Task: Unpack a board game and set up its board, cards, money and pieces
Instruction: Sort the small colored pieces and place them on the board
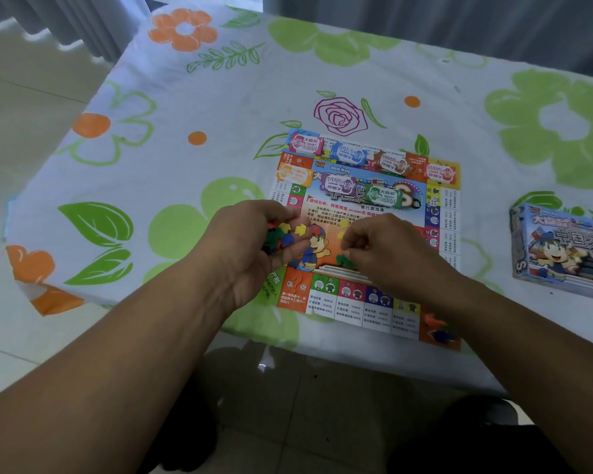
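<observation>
1. I see the game board (353, 297) lying flat and unfolded on the floral tablecloth (185, 138), near the table's front edge.
2. Seven money stacks (350, 155) lie on the board's far half: four along the far edge, one at the left edge, and two overlapping nearer the centre.
3. The left hand (250, 248) is over the board's left edge, palm turned inward. Its fingers are curled into a cup around a heap of small plastic pieces (281, 236) in yellow, blue, green, red and orange.
4. The right hand (391, 249) is over the board's centre, knuckles up and fingers bunched together. Their tips meet a green piece (342, 260) on the board; I cannot tell whether they pinch it or merely touch it.
5. A few more pieces, orange and blue (437, 328), sit on the board's near right corner square.
6. The game box (562, 254) lies well apart to the right, printed face up.
</observation>
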The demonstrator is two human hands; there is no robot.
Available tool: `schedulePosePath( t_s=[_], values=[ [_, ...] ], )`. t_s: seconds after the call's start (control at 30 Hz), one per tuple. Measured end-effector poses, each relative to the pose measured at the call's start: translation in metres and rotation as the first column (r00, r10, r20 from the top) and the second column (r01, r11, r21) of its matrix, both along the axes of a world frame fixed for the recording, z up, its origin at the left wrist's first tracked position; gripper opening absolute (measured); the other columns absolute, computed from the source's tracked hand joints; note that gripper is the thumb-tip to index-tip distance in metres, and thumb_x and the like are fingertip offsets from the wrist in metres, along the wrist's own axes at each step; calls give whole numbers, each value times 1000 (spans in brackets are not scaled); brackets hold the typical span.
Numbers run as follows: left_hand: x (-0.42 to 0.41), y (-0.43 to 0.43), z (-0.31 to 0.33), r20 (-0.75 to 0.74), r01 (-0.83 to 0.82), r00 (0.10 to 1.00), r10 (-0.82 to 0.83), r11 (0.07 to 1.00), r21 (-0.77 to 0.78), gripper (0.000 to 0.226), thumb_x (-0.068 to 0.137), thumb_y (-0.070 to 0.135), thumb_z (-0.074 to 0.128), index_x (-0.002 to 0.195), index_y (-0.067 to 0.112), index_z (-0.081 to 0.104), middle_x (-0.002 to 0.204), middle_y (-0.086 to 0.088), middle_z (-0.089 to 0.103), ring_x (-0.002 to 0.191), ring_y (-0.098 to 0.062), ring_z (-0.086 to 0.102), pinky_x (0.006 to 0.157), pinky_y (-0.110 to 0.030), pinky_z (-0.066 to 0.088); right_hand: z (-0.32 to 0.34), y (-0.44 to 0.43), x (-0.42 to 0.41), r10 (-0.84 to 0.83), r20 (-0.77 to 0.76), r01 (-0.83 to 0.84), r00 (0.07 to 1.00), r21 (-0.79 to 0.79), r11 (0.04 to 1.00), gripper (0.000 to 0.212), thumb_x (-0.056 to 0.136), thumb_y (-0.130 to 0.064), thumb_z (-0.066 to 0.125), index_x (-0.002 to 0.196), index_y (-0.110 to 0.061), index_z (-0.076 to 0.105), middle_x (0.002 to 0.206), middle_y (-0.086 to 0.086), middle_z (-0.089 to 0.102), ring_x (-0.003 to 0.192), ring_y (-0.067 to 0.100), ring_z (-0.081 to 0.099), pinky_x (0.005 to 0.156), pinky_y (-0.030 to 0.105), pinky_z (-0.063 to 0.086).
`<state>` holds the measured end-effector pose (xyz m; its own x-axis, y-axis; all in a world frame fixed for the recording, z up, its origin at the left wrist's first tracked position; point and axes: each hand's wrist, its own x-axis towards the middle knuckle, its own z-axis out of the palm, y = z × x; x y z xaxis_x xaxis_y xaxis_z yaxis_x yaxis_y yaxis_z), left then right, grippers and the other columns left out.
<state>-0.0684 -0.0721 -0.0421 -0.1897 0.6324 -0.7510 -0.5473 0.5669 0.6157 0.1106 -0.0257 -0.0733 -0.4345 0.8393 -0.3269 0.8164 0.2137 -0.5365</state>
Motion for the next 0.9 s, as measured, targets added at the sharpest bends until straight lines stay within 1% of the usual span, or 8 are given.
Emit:
schedulePosePath(
  t_s=[0.13, 0.27, 0.33, 0.4, 0.5, 0.63, 0.77, 0.9],
  values=[
    [1, 0, 0, 14, 21, 1000, -21, 1000, -10, 20, 94, 5, 52, 105, -3, 67, 98, -17, 74, 82, -26, 73, 69, -34, 63, 9, 8, 3, -68, -79, 70, 995, 26, 997, 11, 94, -10, 64, 91, -15, 73, 82, -6, 66, 74, 8, 63, 68, 29, 50],
    [3, -1, -1, 36, 70, 997, -70, 997, -11, 22, 94, 6, 51, 105, -4, 68, 99, -18, 75, 88, -30, 71, 68, -34, 63, 21, 8, -1, -114, -260, 127, 959, 35, 991, 8, 92, -11, 67, 88, -17, 70, 77, -3, 65, 64, 9, 62, 62, 28, 53],
    [3, -1, -1, 49, 98, 994, -98, 995, -12, 23, 95, 7, 50, 104, -3, 68, 95, -17, 75, 86, -29, 70, 70, -35, 63, 26, 4, -5, -73, -348, 92, 935, 38, 995, 3, 92, -15, 68, 93, -17, 70, 79, -2, 65, 63, 9, 62, 60, 25, 54],
    [4, -2, -2, 67, 117, 991, -117, 993, -7, 26, 95, 8, 48, 107, -3, 68, 90, -16, 74, 78, -26, 70, 70, -35, 62, 28, 0, -8, -4, -395, 19, 919, 32, 999, 8, 91, -19, 71, 98, -19, 71, 79, -5, 65, 63, 6, 61, 60, 24, 52],
    [4, -2, -3, 108, 125, 986, -126, 992, 15, 29, 94, 7, 45, 111, -4, 65, 97, -20, 74, 73, -24, 68, 70, -35, 62, 24, -4, -8, 81, -381, -76, 921, 27, 997, 17, 89, -19, 73, 106, -23, 73, 82, -11, 63, 65, -5, 58, 61, 17, 44],
    [4, -3, -4, 118, 161, 979, -163, 987, 28, 28, 94, 7, 44, 104, -4, 68, 100, -22, 73, 77, -28, 67, 67, -35, 62, 18, -5, -6, 148, -279, -123, 949, 105, 987, 20, 89, -24, 73, 108, -29, 72, 91, -13, 57, 75, -8, 53, 68, 22, 42],
    [3, -3, -5, 116, 172, 978, -175, 985, 32, 27, 94, 5, 45, 99, -5, 69, 96, -22, 73, 79, -29, 68, 68, -35, 62, 18, -6, -7, 168, -268, -133, 949, 142, 981, 18, 88, -22, 73, 105, -28, 71, 90, -14, 56, 76, -8, 52, 67, 19, 38],
    [5, -3, -5, 134, 176, 975, -178, 984, 29, 29, 94, 6, 45, 108, -8, 67, 109, -25, 71, 91, -30, 66, 77, -40, 61, 18, -6, -8, 167, -251, -123, 953, 183, 976, 13, 89, -21, 72, 102, -22, 72, 86, -15, 57, 76, -1, 55, 66, 21, 42]
  ],
)
